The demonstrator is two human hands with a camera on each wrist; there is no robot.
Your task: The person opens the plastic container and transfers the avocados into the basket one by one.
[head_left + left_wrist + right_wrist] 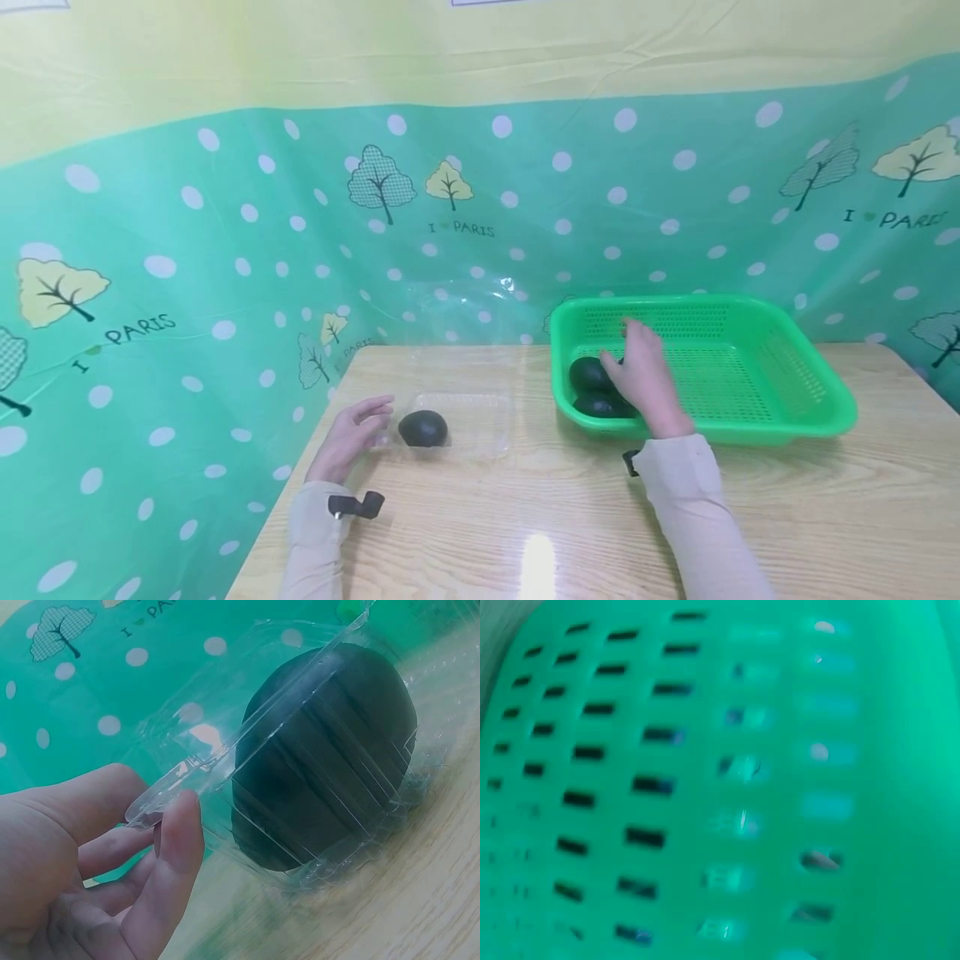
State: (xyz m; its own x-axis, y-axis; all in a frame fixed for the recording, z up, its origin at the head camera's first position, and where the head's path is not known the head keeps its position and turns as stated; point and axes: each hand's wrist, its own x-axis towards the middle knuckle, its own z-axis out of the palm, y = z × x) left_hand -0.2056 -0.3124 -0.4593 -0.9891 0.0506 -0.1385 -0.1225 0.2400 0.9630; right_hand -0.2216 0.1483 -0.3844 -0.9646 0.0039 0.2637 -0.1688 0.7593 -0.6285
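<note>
A clear plastic clamshell box (480,429) stands on the left of the table, its lid (467,321) raised at the back. One dark, smooth, egg-shaped object (423,428) lies at the box's left end. My left hand (348,437) pinches the box's edge between thumb and finger, as the left wrist view shows close up. My right hand (651,379) reaches into the green basket (821,417), thumb and fingers spread apart. Right beside its thumb lie similar dark objects (588,373) in the basket's left end. The right wrist view shows only slotted basket wall (705,802).
The light wooden table (465,517) carries the box and the basket. Behind it hangs a green dotted curtain (510,171) printed with trees. Each sleeve bears a small black mount (356,504) at the wrist.
</note>
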